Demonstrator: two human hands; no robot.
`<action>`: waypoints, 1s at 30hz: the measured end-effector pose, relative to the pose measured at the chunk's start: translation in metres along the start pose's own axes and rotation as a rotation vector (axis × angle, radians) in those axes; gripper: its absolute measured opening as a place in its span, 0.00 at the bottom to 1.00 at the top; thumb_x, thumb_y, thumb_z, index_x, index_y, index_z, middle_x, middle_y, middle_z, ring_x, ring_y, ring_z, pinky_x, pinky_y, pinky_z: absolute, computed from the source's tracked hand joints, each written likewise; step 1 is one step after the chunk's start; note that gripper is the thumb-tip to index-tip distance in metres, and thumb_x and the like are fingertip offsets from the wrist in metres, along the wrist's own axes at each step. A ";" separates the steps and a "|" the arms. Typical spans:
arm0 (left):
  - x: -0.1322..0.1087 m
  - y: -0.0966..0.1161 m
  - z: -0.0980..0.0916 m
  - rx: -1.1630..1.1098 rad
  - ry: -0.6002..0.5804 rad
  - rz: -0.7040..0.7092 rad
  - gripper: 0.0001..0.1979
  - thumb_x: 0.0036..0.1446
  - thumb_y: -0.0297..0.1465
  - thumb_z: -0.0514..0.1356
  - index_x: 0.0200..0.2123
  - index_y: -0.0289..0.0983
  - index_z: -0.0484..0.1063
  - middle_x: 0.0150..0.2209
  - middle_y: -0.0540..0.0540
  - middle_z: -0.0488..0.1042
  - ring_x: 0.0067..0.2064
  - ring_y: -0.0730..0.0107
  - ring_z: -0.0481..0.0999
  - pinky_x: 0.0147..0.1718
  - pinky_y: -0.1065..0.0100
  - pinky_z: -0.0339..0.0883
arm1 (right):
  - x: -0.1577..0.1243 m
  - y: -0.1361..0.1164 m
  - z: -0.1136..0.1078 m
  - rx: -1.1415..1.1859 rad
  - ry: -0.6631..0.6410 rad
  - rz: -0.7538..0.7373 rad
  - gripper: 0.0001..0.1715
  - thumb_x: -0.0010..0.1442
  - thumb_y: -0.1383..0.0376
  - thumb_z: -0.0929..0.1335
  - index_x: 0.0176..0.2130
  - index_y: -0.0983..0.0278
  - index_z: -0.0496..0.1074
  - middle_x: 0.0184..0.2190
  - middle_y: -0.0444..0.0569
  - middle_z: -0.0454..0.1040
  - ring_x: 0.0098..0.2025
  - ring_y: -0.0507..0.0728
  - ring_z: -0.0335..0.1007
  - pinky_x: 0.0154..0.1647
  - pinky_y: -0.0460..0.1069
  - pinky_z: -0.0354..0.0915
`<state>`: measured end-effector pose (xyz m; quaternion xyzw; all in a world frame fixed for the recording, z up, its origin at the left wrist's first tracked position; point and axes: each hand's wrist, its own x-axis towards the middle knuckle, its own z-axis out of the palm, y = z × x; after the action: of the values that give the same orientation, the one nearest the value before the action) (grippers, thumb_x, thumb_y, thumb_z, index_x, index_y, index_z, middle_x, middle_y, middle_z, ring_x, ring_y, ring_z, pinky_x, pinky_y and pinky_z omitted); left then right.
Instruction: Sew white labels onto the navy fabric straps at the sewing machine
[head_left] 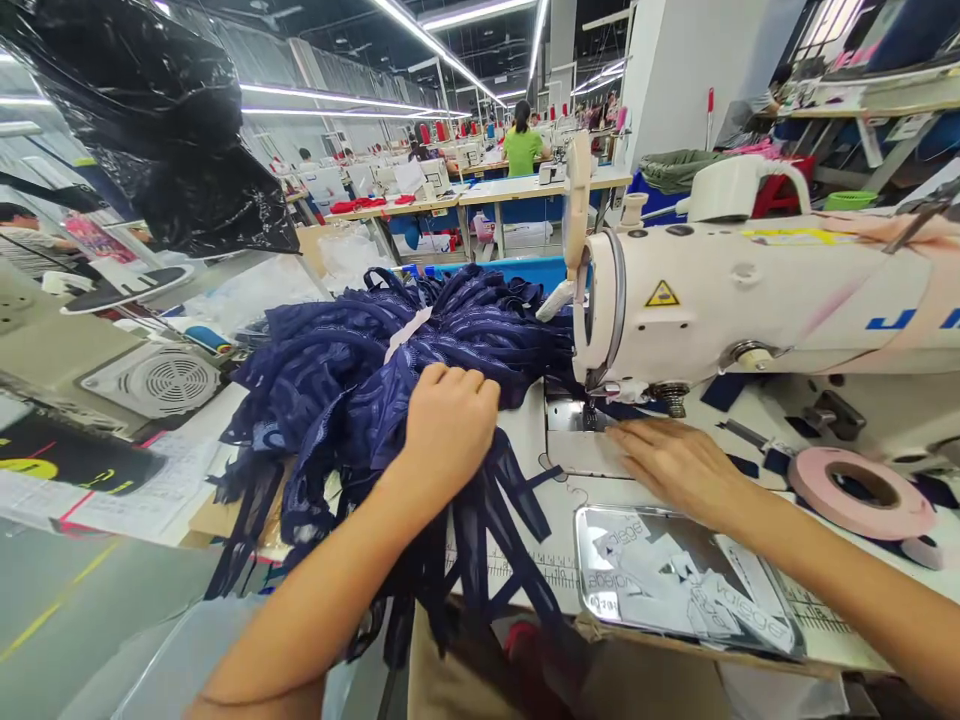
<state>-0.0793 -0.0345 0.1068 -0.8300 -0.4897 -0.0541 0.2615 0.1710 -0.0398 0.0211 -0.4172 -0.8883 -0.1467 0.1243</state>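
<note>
A big bundle of navy lace garments (322, 350) with a pale band round its middle lies left of the white sewing machine (675, 290). My left hand (454, 415) is closed in a fist on the front of the bundle, gripping navy fabric, and straps hang down below it over the table edge. My right hand (679, 465) lies palm down with its fingers stretched out, its fingertips beside the needle plate (574, 416). A piece of navy fabric lies under the machine head, just beyond those fingers.
A metal tray (589, 590) of printed labels sits at the front edge. To the right is a roll of pink tape (814, 480). Another machine (112, 370) stands at left, below a black plastic bag (172, 130). A person in green (523, 150) sits farther back.
</note>
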 end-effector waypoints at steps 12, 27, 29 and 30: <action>-0.031 0.014 0.031 0.244 -0.078 0.433 0.10 0.55 0.24 0.52 0.35 0.32 0.73 0.40 0.39 0.70 0.43 0.58 0.67 0.44 0.57 0.57 | -0.003 -0.132 -0.052 0.592 -0.375 -0.568 0.08 0.56 0.61 0.65 0.36 0.62 0.67 0.31 0.44 0.75 0.34 0.53 0.69 0.45 0.48 0.61; 0.021 0.070 0.070 -1.009 0.072 -0.119 0.11 0.56 0.23 0.47 0.33 0.35 0.68 0.26 0.49 0.71 0.28 0.72 0.69 0.28 0.72 0.60 | -0.064 0.004 -0.055 0.677 -0.090 0.276 0.12 0.61 0.62 0.60 0.30 0.63 0.68 0.28 0.47 0.70 0.32 0.53 0.66 0.34 0.49 0.61; 0.035 0.077 0.084 -1.117 0.011 -0.160 0.10 0.55 0.23 0.49 0.33 0.35 0.70 0.25 0.51 0.71 0.28 0.73 0.69 0.28 0.73 0.60 | -0.064 -0.003 -0.050 0.607 -0.139 0.167 0.13 0.61 0.63 0.59 0.32 0.64 0.69 0.28 0.48 0.70 0.32 0.53 0.65 0.35 0.49 0.60; 0.040 0.078 0.090 -1.131 -0.018 -0.155 0.10 0.54 0.23 0.49 0.33 0.35 0.70 0.25 0.51 0.72 0.27 0.73 0.69 0.28 0.73 0.60 | -0.063 -0.007 -0.047 0.572 -0.146 0.119 0.13 0.62 0.64 0.58 0.33 0.64 0.69 0.28 0.48 0.70 0.32 0.53 0.65 0.35 0.49 0.59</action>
<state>-0.0081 0.0106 0.0136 -0.8029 -0.4463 -0.3197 -0.2323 0.2090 -0.1053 0.0420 -0.4260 -0.8742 0.1473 0.1807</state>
